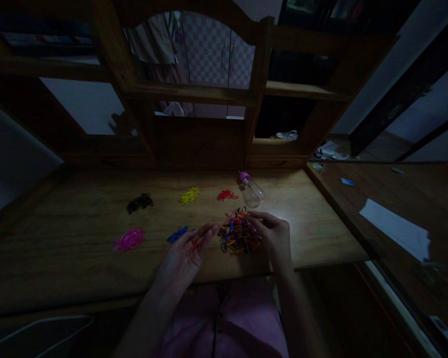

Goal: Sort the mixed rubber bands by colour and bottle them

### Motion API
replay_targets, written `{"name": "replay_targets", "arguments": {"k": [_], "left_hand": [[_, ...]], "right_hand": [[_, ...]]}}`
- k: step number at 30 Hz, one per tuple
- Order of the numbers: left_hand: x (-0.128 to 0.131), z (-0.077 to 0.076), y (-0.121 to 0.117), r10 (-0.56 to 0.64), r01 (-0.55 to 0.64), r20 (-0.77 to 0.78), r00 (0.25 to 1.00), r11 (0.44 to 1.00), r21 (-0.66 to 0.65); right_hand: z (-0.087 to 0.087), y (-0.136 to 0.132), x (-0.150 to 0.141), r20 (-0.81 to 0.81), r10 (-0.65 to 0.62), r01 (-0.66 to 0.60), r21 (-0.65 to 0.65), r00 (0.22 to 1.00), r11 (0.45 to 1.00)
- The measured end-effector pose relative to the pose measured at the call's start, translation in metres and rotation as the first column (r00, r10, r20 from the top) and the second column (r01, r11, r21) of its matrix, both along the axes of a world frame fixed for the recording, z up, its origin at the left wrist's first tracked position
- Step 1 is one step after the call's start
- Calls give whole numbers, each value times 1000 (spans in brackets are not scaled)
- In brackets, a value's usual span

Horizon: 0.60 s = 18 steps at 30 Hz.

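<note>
Fingers of the left hand (190, 248) curl loosely around small red bands (196, 244) in its palm, not pinched shut. Just beside that grip, the blue pile (177, 234) lies near the fingers, the pink pile (129, 239) farther out on the left. Beyond the hand sit the yellow pile (189, 196), the black pile (140, 202) and the red pile (227, 195). The right hand (254, 219) reaches into the mixed heap (239, 233), touching its right edge; whether its fingertips clamp a band, I cannot tell. Past that grip, a clear bottle (253, 193) with a pink top lies on the wooden table (78, 214).
</note>
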<state>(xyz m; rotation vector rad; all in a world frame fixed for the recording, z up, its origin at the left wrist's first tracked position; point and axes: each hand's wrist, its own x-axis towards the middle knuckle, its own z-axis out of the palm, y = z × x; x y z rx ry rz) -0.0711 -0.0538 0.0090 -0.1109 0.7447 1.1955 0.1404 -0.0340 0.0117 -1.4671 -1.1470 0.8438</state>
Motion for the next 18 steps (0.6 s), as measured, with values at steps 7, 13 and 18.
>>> {"name": "replay_targets", "arguments": {"k": [7, 13, 18], "left_hand": [[-9, 9, -10, 54, -74, -105, 993, 977, -201], [-29, 1, -24, 76, -78, -20, 997, 980, -181], [-40, -1, -32, 115, -112, 15, 993, 985, -135]], "right_hand": [[12, 88, -22, 528, 119, -224, 139, 841, 965], [12, 106, -28, 592, 136, -238, 97, 794, 966], [11, 84, -43, 340, 394, -438, 59, 854, 897]]}}
